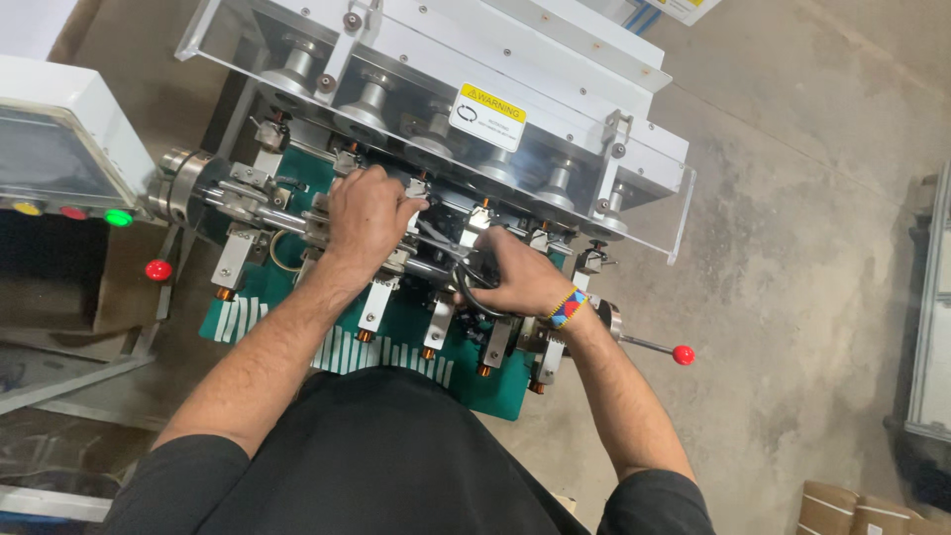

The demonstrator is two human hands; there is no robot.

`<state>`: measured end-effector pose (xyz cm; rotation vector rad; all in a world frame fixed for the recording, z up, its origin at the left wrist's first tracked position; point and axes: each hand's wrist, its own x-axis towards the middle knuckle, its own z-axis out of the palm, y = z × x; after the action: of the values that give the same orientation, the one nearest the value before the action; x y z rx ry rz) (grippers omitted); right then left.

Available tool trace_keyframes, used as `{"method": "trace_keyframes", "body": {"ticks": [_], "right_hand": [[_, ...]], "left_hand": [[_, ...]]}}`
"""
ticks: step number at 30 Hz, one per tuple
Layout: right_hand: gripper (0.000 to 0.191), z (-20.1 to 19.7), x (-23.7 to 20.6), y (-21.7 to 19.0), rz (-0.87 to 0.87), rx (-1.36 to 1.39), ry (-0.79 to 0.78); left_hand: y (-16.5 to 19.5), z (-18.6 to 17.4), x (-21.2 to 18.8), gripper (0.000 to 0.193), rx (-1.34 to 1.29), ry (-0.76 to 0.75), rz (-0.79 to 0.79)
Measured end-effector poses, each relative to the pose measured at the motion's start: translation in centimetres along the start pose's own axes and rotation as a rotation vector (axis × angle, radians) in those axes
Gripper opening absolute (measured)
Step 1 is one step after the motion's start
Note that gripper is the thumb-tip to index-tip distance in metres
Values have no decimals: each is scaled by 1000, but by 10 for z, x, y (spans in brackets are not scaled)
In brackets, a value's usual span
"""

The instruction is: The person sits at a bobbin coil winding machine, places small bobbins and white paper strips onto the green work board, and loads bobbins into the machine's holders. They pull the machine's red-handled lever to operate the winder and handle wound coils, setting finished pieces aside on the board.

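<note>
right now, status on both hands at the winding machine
Left hand gripping the machine's shaft. Right hand on a black ring. Clear guard raised behind.

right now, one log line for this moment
left hand on machine shaft | right hand gripping black ring | green base

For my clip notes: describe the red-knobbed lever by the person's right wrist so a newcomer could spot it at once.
Start at the green-based machine under both hands. At its end beside the right hand, a thin metal rod sticks out over the concrete floor, tipped with a red ball: the lever. The other red knob sits at the opposite end, near the left hand.
</note>
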<state>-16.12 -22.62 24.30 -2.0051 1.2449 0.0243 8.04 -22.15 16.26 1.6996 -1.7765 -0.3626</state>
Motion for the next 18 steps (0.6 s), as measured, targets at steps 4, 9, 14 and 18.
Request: {"method": "trace_keyframes", "body": {"ticks": [4,9,14,18], "right_hand": [[73,22,35,-11,-158,-74,56],[58,28,44,-23,-14,-58,25],[52,20,37,-37,-54,-84,43],[65,20,40,-48,-123,-110,66]], "left_hand": [[-10,10,8,24,-11,-80,-9],[-29,25,7,20,-68,48,111],[-51,14,7,17,30,19,183],[-68,-16,10,21,7,-12,152]]}}
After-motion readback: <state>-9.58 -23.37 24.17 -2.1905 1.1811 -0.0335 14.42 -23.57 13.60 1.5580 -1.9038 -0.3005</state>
